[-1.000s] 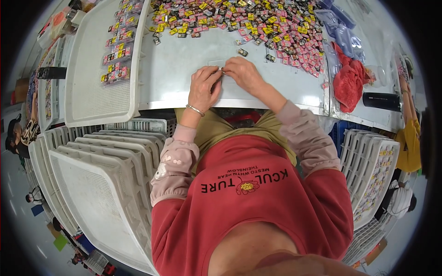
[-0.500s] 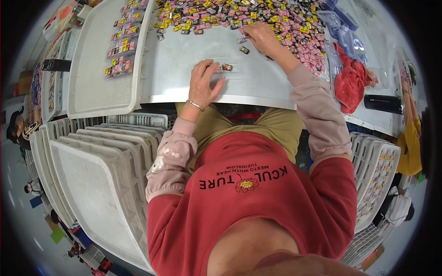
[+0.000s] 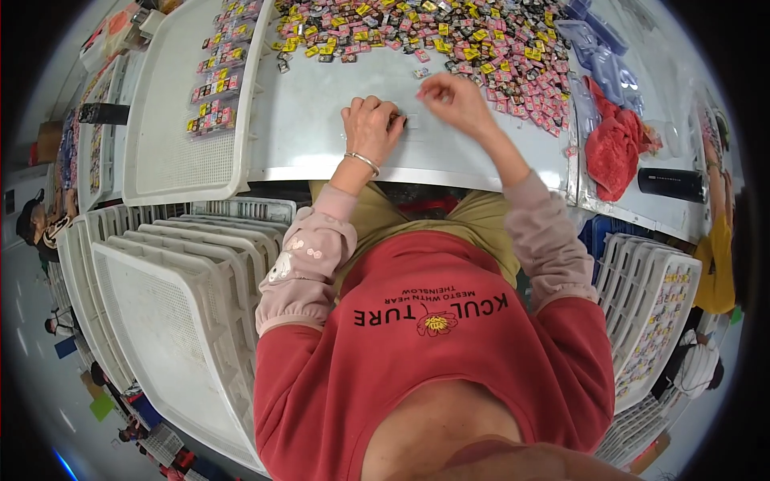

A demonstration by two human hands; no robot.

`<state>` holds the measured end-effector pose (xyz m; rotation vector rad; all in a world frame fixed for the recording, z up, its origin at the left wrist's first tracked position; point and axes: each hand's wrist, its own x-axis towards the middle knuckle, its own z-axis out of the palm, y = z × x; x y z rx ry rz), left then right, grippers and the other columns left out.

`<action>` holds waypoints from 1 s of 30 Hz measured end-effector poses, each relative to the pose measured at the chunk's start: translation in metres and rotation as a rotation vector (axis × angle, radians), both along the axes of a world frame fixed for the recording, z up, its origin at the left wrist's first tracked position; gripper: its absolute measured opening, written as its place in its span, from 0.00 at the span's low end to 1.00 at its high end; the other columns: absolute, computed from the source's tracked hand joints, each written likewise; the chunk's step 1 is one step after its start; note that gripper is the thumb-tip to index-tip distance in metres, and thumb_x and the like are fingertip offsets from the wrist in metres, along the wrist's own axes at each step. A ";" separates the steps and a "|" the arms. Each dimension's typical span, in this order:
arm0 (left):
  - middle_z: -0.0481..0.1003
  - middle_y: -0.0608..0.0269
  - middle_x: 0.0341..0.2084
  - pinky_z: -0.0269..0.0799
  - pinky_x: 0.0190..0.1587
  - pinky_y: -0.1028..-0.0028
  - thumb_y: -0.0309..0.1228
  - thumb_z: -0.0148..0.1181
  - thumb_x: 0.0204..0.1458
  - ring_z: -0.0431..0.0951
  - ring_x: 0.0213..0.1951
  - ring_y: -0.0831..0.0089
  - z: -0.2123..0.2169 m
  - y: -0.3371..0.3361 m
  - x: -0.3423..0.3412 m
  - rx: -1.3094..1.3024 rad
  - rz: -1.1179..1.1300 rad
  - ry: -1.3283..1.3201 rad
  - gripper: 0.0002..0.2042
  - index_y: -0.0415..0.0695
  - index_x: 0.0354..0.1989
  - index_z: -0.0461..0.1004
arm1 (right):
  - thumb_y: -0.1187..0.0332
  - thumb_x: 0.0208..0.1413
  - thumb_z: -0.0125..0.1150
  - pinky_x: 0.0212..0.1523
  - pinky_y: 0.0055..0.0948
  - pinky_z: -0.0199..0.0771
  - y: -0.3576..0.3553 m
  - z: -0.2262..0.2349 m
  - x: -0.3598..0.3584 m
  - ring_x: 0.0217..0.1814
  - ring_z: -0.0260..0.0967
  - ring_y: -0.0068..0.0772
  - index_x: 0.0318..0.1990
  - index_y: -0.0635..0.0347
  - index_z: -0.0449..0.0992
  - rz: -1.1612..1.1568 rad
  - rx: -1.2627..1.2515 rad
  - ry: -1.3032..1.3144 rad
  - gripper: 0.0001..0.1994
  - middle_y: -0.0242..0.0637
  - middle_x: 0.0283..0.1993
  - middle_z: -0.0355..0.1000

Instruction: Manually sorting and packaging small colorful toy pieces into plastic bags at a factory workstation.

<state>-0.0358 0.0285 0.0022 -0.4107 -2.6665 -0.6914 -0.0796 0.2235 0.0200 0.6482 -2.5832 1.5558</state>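
My left hand [image 3: 373, 128] is curled over a clear plastic tray [image 3: 412, 122] at the middle of the worktable. Its bent fingers hide most of that tray, and a bit of a small dark block shows by the fingertips. To the right, my right hand [image 3: 459, 106] is raised with thumb and forefinger pinched on a small pink block [image 3: 422, 94]. Just beyond it, a pale small block [image 3: 421, 73] lies loose on the table. Farther off spreads a heap of small printed blocks [image 3: 481, 48] in pink, yellow and black.
At the left stands a white perforated tray [image 3: 172, 164] with filled clear packs [image 3: 212, 118] along its right side. A red cloth [image 3: 613, 152], a black cylinder [image 3: 672, 183] and blue-tinted plastic trays [image 3: 613, 72] lie at the right. Stacked white trays [image 3: 160, 297] flank me; other people work nearby.
My right hand has drawn back from the heap toward me with a pink block. My left hand has shifted right and curled its fingers over the clear tray, covering blocks that showed before.
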 end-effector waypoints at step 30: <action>0.78 0.64 0.31 0.73 0.37 0.80 0.26 0.59 0.54 0.77 0.32 0.79 0.029 -0.016 0.002 1.202 -0.236 -0.695 0.09 0.36 0.42 0.75 | 0.76 0.46 0.63 0.38 0.23 0.71 -0.037 0.033 0.050 0.35 0.71 0.24 0.43 0.61 0.74 -0.057 -0.003 0.151 0.14 0.34 0.36 0.72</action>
